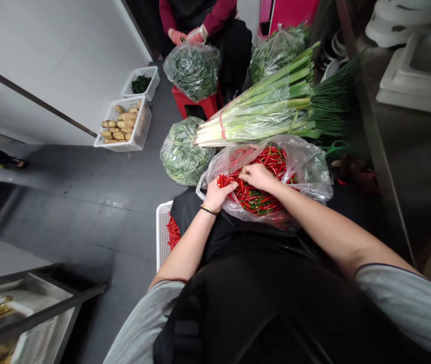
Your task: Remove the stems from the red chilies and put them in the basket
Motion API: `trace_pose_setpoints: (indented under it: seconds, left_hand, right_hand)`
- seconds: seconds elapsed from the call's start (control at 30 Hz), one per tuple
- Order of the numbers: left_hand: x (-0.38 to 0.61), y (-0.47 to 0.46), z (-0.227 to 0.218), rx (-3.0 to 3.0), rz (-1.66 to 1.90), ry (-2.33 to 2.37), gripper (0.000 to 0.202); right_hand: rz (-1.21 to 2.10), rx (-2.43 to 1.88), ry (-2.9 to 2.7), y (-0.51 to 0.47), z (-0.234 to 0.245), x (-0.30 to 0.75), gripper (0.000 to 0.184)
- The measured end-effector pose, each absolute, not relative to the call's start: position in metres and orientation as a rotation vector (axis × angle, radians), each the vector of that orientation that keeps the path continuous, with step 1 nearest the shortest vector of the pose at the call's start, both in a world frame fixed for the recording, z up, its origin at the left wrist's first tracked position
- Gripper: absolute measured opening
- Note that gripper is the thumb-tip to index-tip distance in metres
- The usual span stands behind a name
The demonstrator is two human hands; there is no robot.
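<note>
A clear plastic bag (pixel 308 164) lies open in front of me, full of red chili peppers (pixel 261 199) with green stems. My left hand (pixel 217 193), at the bag's left side, is closed around a small bunch of red chilies (pixel 223 180). Just to its right, my right hand (pixel 257 176) pinches with thumb and fingers over the heap; whatever sits between the fingertips is too small to make out, perhaps hidden by the fingers. By my left forearm, a white basket (pixel 161 232) holds loose red chilies (pixel 173 231), partly covered by my dark apron.
Leeks (pixel 261 108) in plastic lie beyond the bag, beside a bag of greens (pixel 185 151). Opposite, a gloved co-worker (pixel 204 20) sits behind a bagged bundle on a red stool (pixel 196 106). White crates (pixel 141 136) stand left; a metal shelf (pixel 386 167) borders the right.
</note>
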State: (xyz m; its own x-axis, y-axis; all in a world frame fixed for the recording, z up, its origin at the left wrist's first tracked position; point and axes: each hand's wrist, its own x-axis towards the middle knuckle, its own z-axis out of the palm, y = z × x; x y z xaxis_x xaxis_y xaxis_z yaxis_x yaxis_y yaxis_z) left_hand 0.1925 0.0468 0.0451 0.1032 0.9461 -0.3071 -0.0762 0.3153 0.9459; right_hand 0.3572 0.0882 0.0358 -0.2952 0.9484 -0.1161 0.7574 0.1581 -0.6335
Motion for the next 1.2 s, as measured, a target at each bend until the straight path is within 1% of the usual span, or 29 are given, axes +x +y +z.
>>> trace_pose_setpoints:
  seconds: [0.13,0.17,0.2,0.3,0.33,0.37,0.4,0.43,0.53,0.6,0.67,0.73,0.8,0.9,0.93,0.97,1.03,1.13,1.2]
  left_hand:
    - [0.211,0.058,0.041,1.197,0.921,1.160,0.027]
    - [0.216,0.059,0.042,1.256,0.899,1.131,0.025]
    - [0.218,0.059,0.045,1.319,0.876,1.095,0.024]
    - [0.213,0.057,0.053,1.497,0.792,0.985,0.019]
    - [0.207,0.056,0.055,1.524,0.765,0.963,0.018]
    - [0.200,0.055,0.056,1.519,0.757,0.959,0.018]
    - [0.193,0.054,0.056,1.481,0.773,0.969,0.019]
    - [0.187,0.053,0.057,1.415,0.807,0.986,0.021]
    - [0.175,0.048,0.057,1.185,0.858,1.007,0.041]
    - [0.172,0.046,0.059,1.077,0.780,0.969,0.052]
    - [0.172,0.046,0.060,0.998,0.720,0.935,0.046]
    - [0.175,0.047,0.059,0.936,0.739,0.948,0.033]
    - [0.181,0.050,0.057,0.897,0.786,0.988,0.027]
    - [0.197,0.051,0.054,0.900,0.780,1.004,0.032]
    - [0.203,0.051,0.053,0.910,0.761,0.991,0.034]
    - [0.209,0.050,0.053,0.922,0.741,0.976,0.035]
    - [0.216,0.047,0.053,0.943,0.706,0.957,0.037]
    - [0.217,0.041,0.048,0.955,0.630,1.014,0.034]
    - [0.213,0.035,0.043,0.965,0.577,1.085,0.030]
  right_hand:
    - [0.806,-1.547,-1.943,0.075,0.058,0.378,0.020]
    - [0.836,-1.520,-1.904,0.071,0.063,0.384,0.020]
    - [0.918,-1.484,-1.828,0.066,0.067,0.390,0.021]
    - [1.345,-1.330,-1.513,0.054,0.069,0.408,0.024]
    - [1.451,-1.299,-1.472,0.051,0.066,0.412,0.025]
    - [1.490,-1.294,-1.512,0.047,0.063,0.413,0.025]
    - [1.455,-1.319,-1.642,0.043,0.058,0.411,0.025]
    - [1.352,-1.365,-1.847,0.039,0.054,0.406,0.024]
    - [0.787,-1.474,-2.562,0.030,0.041,0.378,0.025]
    - [0.493,-1.486,-2.845,0.033,0.038,0.365,0.028]
    - [0.397,-1.557,-2.893,0.044,0.040,0.368,0.028]
    - [0.484,-1.667,-2.756,0.060,0.044,0.384,0.022]
    - [0.765,-1.676,-2.489,0.071,0.049,0.403,0.017]
    - [1.281,-1.493,-1.955,0.071,0.053,0.416,0.023]
    - [1.373,-1.427,-1.817,0.066,0.053,0.414,0.026]
    - [1.396,-1.384,-1.742,0.060,0.054,0.410,0.029]
    - [1.242,-1.381,-1.818,0.047,0.056,0.397,0.029]
    - [0.716,-1.501,-2.213,0.031,0.060,0.381,0.029]
    - [0.512,-1.558,-2.420,0.026,0.061,0.376,0.029]
